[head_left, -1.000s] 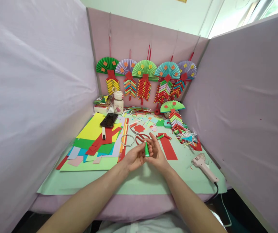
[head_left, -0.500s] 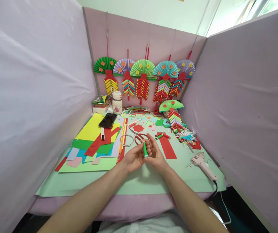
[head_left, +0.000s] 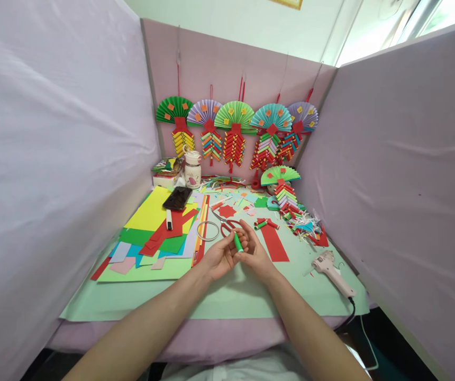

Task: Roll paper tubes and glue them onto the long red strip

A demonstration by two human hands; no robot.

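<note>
Between my two hands, over the front middle of the table, is a small green paper roll (head_left: 238, 242) with a pale end. My left hand (head_left: 221, 257) is closed round it from the left. The fingers of my right hand (head_left: 254, 252) press on it from the right. Just beyond my hands lie red-handled scissors (head_left: 227, 224), and a round metal ring (head_left: 207, 231) is to their left. Past my right hand, a red paper strip (head_left: 274, 242) has several small red and green paper rolls (head_left: 266, 224) at its far end.
Coloured paper sheets (head_left: 140, 272) with a phone (head_left: 177, 198) and a cutter (head_left: 169, 219) cover the left. A glue gun (head_left: 334, 273) lies at right, near paper scraps (head_left: 307, 225). A jar (head_left: 192, 169) stands at back, below hanging paper fans (head_left: 235, 115).
The green paper roll has turned a little in my fingers, its near end shifting slightly up and to the right. My hands stay in nearly the same place; the view has tilted slightly.
</note>
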